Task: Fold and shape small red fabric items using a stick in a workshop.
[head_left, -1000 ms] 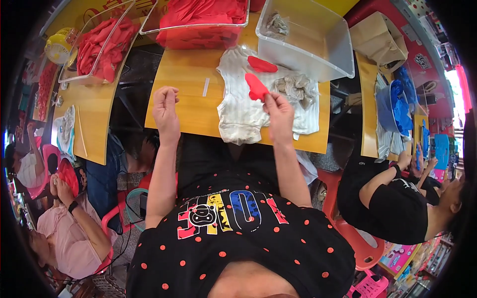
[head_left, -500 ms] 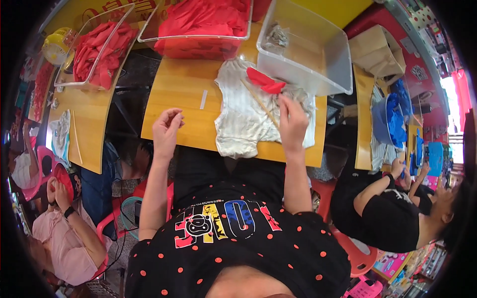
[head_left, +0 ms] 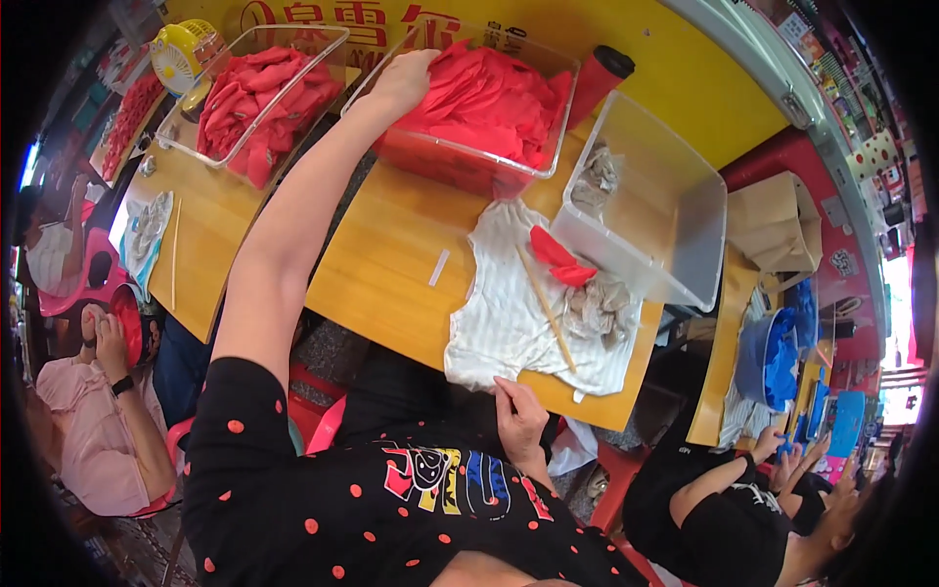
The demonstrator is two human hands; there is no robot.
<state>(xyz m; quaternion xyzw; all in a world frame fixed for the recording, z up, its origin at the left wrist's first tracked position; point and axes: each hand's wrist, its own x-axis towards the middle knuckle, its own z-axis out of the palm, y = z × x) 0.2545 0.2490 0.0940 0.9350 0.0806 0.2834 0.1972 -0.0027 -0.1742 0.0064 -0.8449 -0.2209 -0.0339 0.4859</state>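
My left hand [head_left: 403,83] reaches over the left rim of a clear bin [head_left: 460,168] heaped with red fabric pieces [head_left: 494,98]. Its fingertips are hidden at the pile, so I cannot see whether they hold one. Low over the table's front edge is my right hand [head_left: 521,419], thumb and forefinger pinched together beside the lower edge of a white striped cloth [head_left: 504,313]. Whatever that pinch holds is too small to make out. On the cloth lie a folded red piece [head_left: 560,257], a thin wooden stick [head_left: 548,311] and a crumpled greyish-brown bundle [head_left: 599,308].
A nearly bare clear bin [head_left: 675,205] holds a crumpled bundle at its left end. Another bin of red pieces [head_left: 259,112] stands left, near a yellow fan [head_left: 186,57]. A white strip [head_left: 439,267] lies on the wooden table [head_left: 381,245]. Other people sit on both sides.
My left hand has moved from above the table up to the red-filled bin. My right hand has left the red piece and come down to the table's front edge. The view has turned.
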